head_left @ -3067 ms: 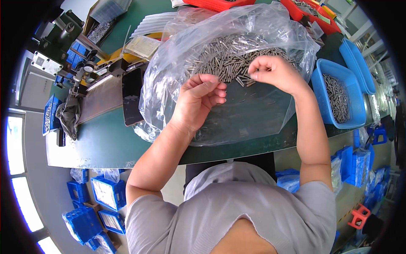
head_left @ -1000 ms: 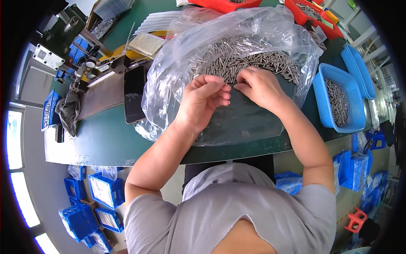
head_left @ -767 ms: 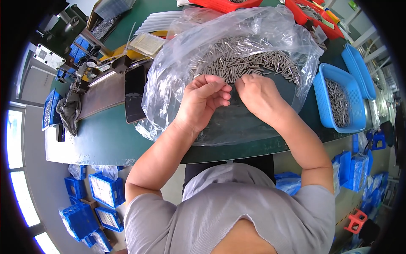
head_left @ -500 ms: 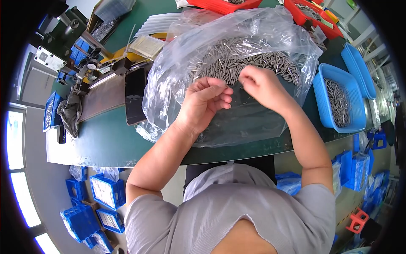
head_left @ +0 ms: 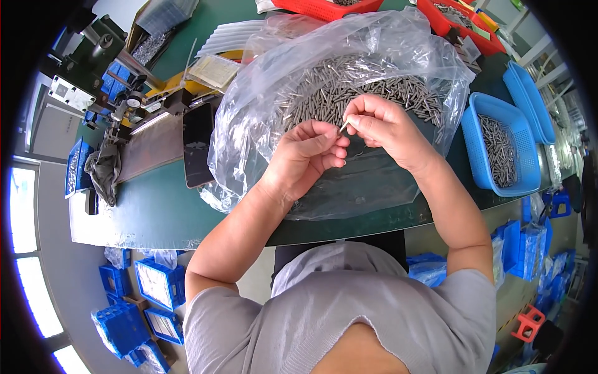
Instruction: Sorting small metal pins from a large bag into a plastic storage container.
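My left hand [head_left: 304,153] and my right hand [head_left: 385,129] meet fingertip to fingertip over the near side of a clear plastic bag [head_left: 249,112]. Between thumb and forefinger my right hand pinches a small, slim metal pin [head_left: 344,126], pale along its lit side. Its lower end reaches the pinched fingertips of my left hand, whose other fingers curl loosely; what those fingertips grip is hidden. Just beyond both hands, a heap of grey metal pins [head_left: 330,90] is spread on the bag.
At the right stands a blue basket [head_left: 532,177] of similar pins, beside another blue basket [head_left: 520,93]. Red trays [head_left: 430,12] sit at the far edge. Left of the bag lie a black phone [head_left: 198,146] and a bench fixture with a dial gauge [head_left: 134,98].
My right hand has moved left and turned, closing up to my left fingertips, and a slim pin now shows between its fingers. My left hand has shifted slightly right.
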### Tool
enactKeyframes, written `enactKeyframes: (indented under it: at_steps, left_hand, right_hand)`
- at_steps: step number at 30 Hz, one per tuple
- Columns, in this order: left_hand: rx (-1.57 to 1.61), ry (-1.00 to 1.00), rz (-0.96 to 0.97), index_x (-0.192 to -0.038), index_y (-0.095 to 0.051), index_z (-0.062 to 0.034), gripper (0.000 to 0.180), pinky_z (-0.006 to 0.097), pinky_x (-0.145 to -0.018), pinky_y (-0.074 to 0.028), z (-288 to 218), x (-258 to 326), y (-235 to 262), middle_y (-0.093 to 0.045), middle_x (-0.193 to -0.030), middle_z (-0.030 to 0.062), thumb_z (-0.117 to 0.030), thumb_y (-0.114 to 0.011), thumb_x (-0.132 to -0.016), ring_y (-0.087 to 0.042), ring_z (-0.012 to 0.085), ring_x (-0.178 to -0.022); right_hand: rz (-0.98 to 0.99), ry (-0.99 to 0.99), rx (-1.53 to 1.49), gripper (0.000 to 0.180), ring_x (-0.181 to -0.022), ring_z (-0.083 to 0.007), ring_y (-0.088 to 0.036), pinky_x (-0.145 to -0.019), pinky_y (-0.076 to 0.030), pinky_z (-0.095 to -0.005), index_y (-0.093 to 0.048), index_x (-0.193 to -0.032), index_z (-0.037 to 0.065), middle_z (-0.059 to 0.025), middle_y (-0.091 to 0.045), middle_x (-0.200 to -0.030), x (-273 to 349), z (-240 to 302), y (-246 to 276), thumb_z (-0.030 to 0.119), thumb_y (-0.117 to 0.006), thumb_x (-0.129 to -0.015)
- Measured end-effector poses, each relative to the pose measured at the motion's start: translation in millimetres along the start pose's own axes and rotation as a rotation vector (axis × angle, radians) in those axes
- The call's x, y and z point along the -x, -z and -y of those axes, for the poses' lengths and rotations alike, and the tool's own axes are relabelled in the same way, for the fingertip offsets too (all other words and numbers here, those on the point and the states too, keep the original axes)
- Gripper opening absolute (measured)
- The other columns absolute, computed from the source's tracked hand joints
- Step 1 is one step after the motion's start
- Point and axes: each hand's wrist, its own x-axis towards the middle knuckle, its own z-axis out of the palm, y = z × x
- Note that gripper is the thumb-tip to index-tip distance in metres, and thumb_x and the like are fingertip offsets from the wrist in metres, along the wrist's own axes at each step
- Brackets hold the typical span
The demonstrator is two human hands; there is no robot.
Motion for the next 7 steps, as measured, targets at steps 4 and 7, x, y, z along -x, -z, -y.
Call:
enactKeyframes:
  at_steps: [4, 7]
  left_hand:
    - [0.038, -0.012, 0.016, -0.094, -0.058, 0.0029, 0.011, 0.029, -0.066, -0.055, -0.2, 0.8, -0.2, -0.064, -0.087, 0.0147, -0.006, -0.053, -0.09, -0.064, 0.0193, -0.072]
    - [-0.008, -0.033, 0.003, -0.094, -0.059, 0.0008, 0.012, 0.028, -0.065, -0.054, 0.8, 1.9, 1.0, -0.064, -0.085, 0.0128, -0.009, -0.054, -0.09, -0.063, 0.0181, -0.072]
  right_hand:
    - [0.0, 0.067, 0.086, 0.01, -0.07, -0.0041, -0.05, -0.06, -0.042, -0.0198, -0.058, -0.089, 0.002, -0.0004, -0.058, -0.08, -0.8, -4.9, -2.0, 0.011, -0.055, -0.088]
    - [0.013, 0.118, 0.176, 0.007, -0.079, -0.0092, -0.058, -0.074, -0.047, -0.0237, -0.058, -0.088, -0.001, -0.0038, -0.062, -0.084, 0.2, -4.5, -5.2, 0.005, -0.057, -0.086]
